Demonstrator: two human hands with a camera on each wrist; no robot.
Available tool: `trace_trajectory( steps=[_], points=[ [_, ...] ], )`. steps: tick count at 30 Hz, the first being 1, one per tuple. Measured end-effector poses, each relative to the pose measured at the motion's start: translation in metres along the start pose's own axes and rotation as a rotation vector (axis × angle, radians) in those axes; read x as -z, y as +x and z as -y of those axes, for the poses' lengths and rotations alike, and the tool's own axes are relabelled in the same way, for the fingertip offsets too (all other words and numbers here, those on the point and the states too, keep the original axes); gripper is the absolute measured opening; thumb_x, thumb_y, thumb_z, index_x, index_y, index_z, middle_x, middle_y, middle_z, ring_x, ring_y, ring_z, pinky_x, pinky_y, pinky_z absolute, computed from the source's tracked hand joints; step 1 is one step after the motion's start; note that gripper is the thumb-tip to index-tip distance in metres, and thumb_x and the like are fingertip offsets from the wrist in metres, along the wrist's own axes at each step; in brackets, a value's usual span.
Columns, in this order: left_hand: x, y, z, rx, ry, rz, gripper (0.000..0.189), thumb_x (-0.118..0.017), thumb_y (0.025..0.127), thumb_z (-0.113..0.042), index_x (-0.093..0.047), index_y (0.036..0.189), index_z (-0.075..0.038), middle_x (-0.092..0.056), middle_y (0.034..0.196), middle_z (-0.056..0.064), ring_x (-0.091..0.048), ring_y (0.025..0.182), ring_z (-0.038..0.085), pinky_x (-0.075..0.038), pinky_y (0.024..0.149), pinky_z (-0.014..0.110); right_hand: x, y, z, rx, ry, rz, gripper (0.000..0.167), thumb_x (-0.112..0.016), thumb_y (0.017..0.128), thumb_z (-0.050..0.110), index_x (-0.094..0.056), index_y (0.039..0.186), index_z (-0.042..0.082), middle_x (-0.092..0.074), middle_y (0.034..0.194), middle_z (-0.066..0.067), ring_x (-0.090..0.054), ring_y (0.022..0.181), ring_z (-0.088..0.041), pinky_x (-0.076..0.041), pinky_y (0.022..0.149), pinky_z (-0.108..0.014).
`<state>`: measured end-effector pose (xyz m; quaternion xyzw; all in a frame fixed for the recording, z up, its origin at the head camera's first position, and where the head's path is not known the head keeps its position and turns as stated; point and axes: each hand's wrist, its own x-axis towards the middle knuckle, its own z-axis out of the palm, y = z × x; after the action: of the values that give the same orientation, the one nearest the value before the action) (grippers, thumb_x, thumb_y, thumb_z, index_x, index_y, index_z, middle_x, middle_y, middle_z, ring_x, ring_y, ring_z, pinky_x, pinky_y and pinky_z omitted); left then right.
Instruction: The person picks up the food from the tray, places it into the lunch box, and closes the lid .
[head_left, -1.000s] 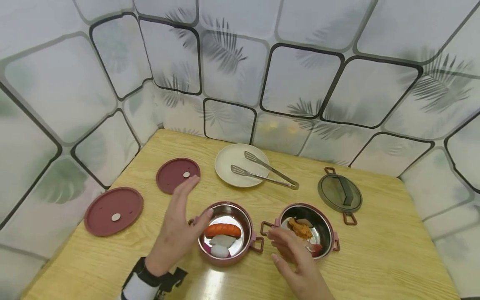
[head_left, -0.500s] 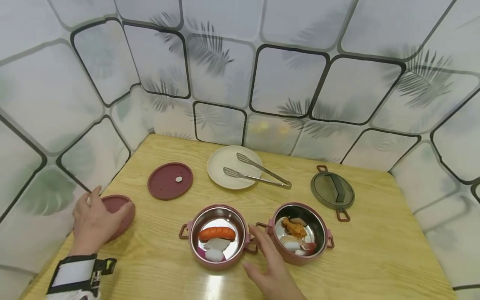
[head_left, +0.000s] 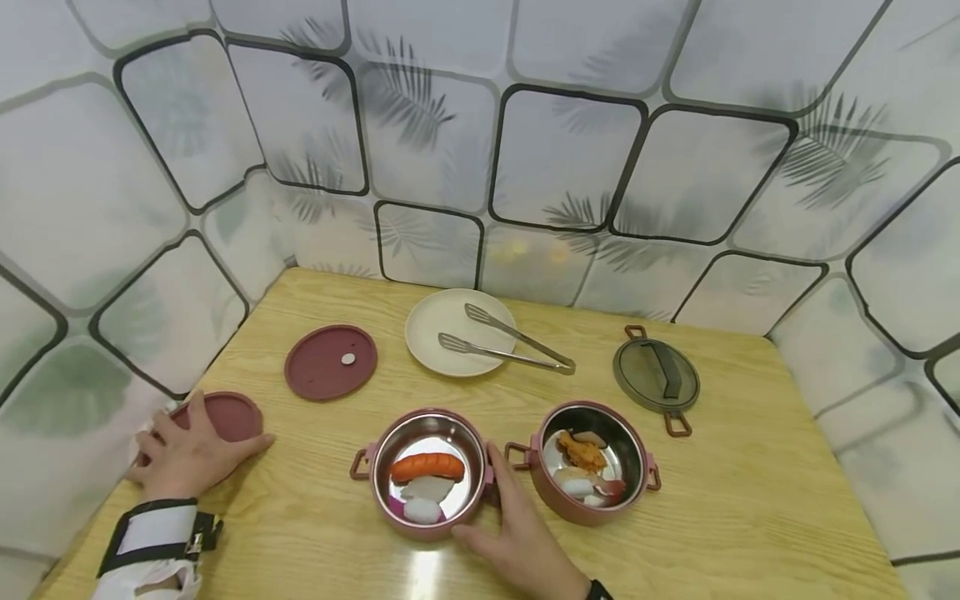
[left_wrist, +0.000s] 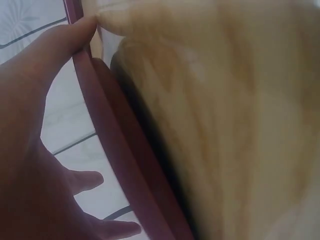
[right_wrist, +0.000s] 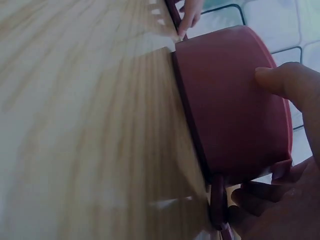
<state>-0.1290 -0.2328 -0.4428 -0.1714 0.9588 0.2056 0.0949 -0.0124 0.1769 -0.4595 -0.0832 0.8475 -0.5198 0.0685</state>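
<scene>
Over the near maroon round lid [head_left: 234, 417] at the left lies my left hand [head_left: 186, 454], fingers spread across it toward the far left rim. The left wrist view shows its thumb [left_wrist: 82, 32] against the edge of the lid [left_wrist: 112, 130]. My right hand [head_left: 517, 525] grips the left maroon pot [head_left: 390, 517] at its right side, thumb on the outer wall and fingers around the right handle. From the right wrist the thumb [right_wrist: 275, 80] presses the pot wall [right_wrist: 225, 100]. Inside sit a red sausage [head_left: 427, 467], a grey piece and a white piece.
A second maroon pot [head_left: 551, 492] with fried chicken and shrimp-like food stands right. Behind are another maroon lid [head_left: 315, 367], a cream plate [head_left: 427, 350] with metal tongs [head_left: 525, 360] across it, and a glass lid [head_left: 637, 379] with a dark handle. Patterned walls enclose the wooden table [head_left: 712, 533].
My left hand has moved left from above the left pot onto the near maroon lid. My right hand has shifted left from the right pot and taken hold of the left pot.
</scene>
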Motion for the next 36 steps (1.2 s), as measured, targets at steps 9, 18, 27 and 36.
trace_trajectory(
  steps=[9,18,27,36],
  points=[
    [0.0,0.0,-0.002,0.001,0.006,-0.04,0.141,-0.062,0.065,-0.087,0.011,0.157,-0.008,0.012,0.146,0.051,-0.011,0.121,0.08,-0.016,0.08,0.093,-0.004,0.0,-0.006,-0.045,0.007,0.012,0.111,-0.08,0.079,0.044,-0.012,0.16,0.012,-0.021,0.164,-0.01,-0.026,0.149,-0.023,-0.024,0.119,-0.052],
    [0.013,-0.032,-0.042,-0.198,-0.096,-0.239,0.12,-0.068,0.076,-0.072,-0.008,0.16,-0.012,0.0,0.156,0.038,-0.018,0.128,0.073,-0.025,0.077,0.084,-0.006,0.0,-0.01,0.02,-0.064,-0.012,0.106,-0.08,0.08,0.043,-0.014,0.16,0.018,-0.028,0.162,-0.008,-0.034,0.145,-0.023,-0.03,0.117,-0.052],
    [-0.005,-0.066,-0.11,-0.568,-0.085,-0.226,0.117,-0.077,0.067,-0.071,-0.023,0.157,-0.02,-0.017,0.156,0.033,-0.03,0.129,0.063,-0.033,0.083,0.078,-0.005,0.001,-0.011,0.063,-0.091,-0.016,0.104,-0.079,0.081,0.036,-0.012,0.16,0.022,-0.031,0.16,-0.007,-0.042,0.14,-0.022,-0.034,0.116,-0.048],
    [-0.03,-0.088,-0.149,-0.822,-0.045,-0.21,0.117,-0.079,0.058,-0.074,-0.034,0.153,-0.023,-0.027,0.155,0.024,-0.037,0.132,0.05,-0.042,0.084,0.071,-0.005,0.0,-0.013,0.095,-0.096,-0.037,0.104,-0.079,0.08,0.026,-0.012,0.16,0.022,-0.034,0.157,-0.006,-0.046,0.137,-0.019,-0.037,0.115,-0.04]
  ],
)
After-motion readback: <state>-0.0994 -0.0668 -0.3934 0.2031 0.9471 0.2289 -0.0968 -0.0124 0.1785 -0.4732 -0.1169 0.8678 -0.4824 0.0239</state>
